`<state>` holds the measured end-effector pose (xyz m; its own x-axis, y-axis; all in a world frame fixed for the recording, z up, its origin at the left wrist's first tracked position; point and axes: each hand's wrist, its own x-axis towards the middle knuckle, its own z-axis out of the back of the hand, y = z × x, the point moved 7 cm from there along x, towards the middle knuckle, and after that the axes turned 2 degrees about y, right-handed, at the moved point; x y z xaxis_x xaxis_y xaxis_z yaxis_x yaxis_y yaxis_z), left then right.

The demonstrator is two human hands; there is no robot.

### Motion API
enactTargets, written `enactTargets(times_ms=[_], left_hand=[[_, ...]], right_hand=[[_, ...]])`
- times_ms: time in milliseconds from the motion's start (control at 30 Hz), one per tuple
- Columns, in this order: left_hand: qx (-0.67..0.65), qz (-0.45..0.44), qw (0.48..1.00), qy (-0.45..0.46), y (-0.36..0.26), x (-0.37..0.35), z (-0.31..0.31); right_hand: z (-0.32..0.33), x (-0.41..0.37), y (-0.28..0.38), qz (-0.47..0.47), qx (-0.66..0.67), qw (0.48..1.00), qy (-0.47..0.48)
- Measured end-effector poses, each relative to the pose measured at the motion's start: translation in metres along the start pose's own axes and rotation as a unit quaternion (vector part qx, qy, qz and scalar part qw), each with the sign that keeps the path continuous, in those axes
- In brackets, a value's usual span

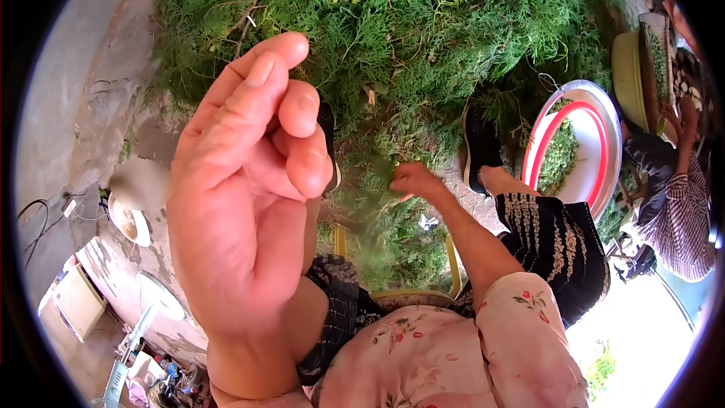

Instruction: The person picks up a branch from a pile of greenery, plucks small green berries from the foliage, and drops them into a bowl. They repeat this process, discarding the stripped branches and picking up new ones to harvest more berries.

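My left hand (253,159) is raised close to the camera, large in view. Its thumb and index finger press together and the other fingers curl in; nothing shows in them. Lower down, my right hand (417,181) is closed, with a motion-blurred green sprig (374,215) hanging from it. Under that sprig, between my legs, stands a yellow-rimmed container (455,264) holding green foliage. Beyond both hands spreads a big heap of feathery evergreen branches (362,23).
A metal basin (613,143) with a red-rimmed inner bowl and green clippings stands to the right. Past it sits another person (683,211) beside a yellow tub (628,79). A worn wall (83,91) and a white fan (160,296) are on the left.
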<state>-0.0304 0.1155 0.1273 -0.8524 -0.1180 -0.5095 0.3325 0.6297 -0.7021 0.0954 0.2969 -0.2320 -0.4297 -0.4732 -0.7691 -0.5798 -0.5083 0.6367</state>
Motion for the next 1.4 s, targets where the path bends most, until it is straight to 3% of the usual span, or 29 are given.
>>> enactTargets(times_ms=[33,133,233,300,533,567,667,767,967,1067,1100,1133,1167,1233,1367,1400], left_hand=[[-0.005,0.002,1.0,0.0,-0.001,0.0,0.001],[-0.02,0.006,1.0,-0.005,-0.002,-0.001,0.004],[-0.028,0.009,1.0,-0.007,-0.004,0.0,0.006],[-0.027,0.016,0.999,-0.006,-0.004,-0.001,0.006],[-0.023,0.027,0.999,0.035,-0.003,0.0,0.01],[-0.028,0.03,0.998,0.046,-0.003,0.001,0.01],[-0.01,0.034,0.997,0.067,-0.003,0.002,0.009],[-0.005,0.036,0.997,0.068,-0.002,0.003,0.007],[-0.004,0.037,0.997,0.061,-0.001,0.002,0.006],[-0.006,0.039,0.997,0.068,0.0,0.003,0.005],[-0.007,0.039,0.997,0.065,0.0,0.003,0.006],[-0.009,0.037,0.997,0.063,-0.001,0.002,0.006],[-0.011,0.036,0.997,0.062,-0.001,0.002,0.007],[-0.015,0.034,0.997,0.073,-0.001,0.002,0.005],[-0.009,0.035,0.996,0.077,0.0,0.001,0.004],[-0.007,0.035,0.996,0.076,0.0,0.001,0.004]], right_hand=[[-0.024,-0.016,0.018,-0.053,0.062,0.994,0.073],[-0.063,-0.022,0.016,0.061,-0.042,0.985,0.154],[-0.022,0.008,-0.044,0.059,-0.151,0.978,-0.129],[0.014,-0.009,-0.052,-0.057,-0.025,0.946,-0.318],[0.034,-0.019,-0.073,-0.077,-0.123,0.849,-0.507],[0.034,-0.023,-0.066,-0.131,-0.108,0.859,-0.482],[0.03,-0.011,-0.072,-0.072,-0.101,0.897,-0.425],[0.03,-0.017,-0.057,-0.106,-0.134,0.883,-0.436],[0.02,-0.014,-0.062,-0.059,-0.237,0.887,-0.393],[0.022,-0.012,-0.066,-0.096,-0.233,0.888,-0.384],[0.023,-0.017,-0.069,-0.051,-0.246,0.865,-0.434],[0.025,-0.009,-0.104,-0.023,-0.052,0.894,-0.444],[0.024,0.004,-0.15,0.006,0.145,0.887,-0.438],[0.025,0.007,-0.168,0.044,0.248,0.865,-0.435],[0.027,-0.026,-0.064,0.052,-0.107,0.88,-0.46],[0.024,-0.018,-0.059,0.05,-0.127,0.883,-0.448]])
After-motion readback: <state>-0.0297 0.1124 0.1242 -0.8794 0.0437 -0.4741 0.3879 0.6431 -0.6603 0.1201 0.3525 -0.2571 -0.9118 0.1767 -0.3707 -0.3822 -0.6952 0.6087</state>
